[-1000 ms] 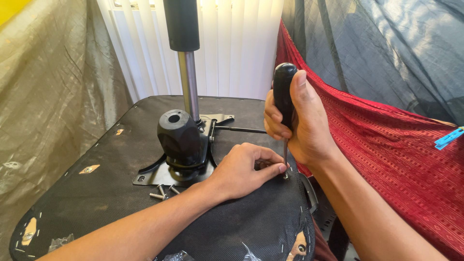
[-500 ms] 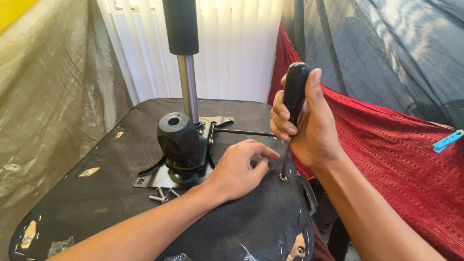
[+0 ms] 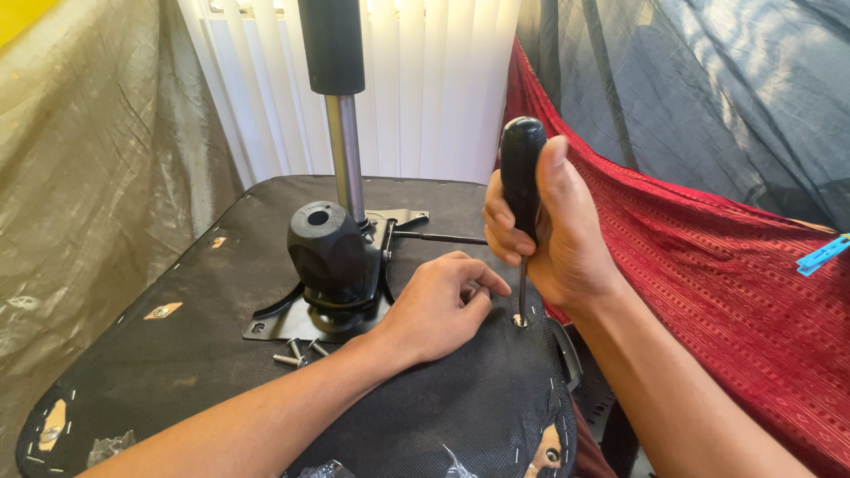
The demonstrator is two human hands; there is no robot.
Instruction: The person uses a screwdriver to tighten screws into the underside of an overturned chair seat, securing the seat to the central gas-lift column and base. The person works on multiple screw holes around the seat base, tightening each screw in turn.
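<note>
The person's right hand is wrapped around the black handle of a screwdriver, held upright, its tip now seated in a screw near the right edge of the upturned chair seat. Half a second ago the tool hung higher with its tip clear of the fabric; it has come down onto the screw head, so I would judge the driving is about to resume rather than finish. The left hand lies palm down on the black underside just left of that screw, fingers curled loosely, holding nothing I can make out. Beside it, at the middle of the seat, stands the tilt mechanism with the gas lift column rising from it. 3 loose bolts lie by the front edge of its mounting plate.
</note>
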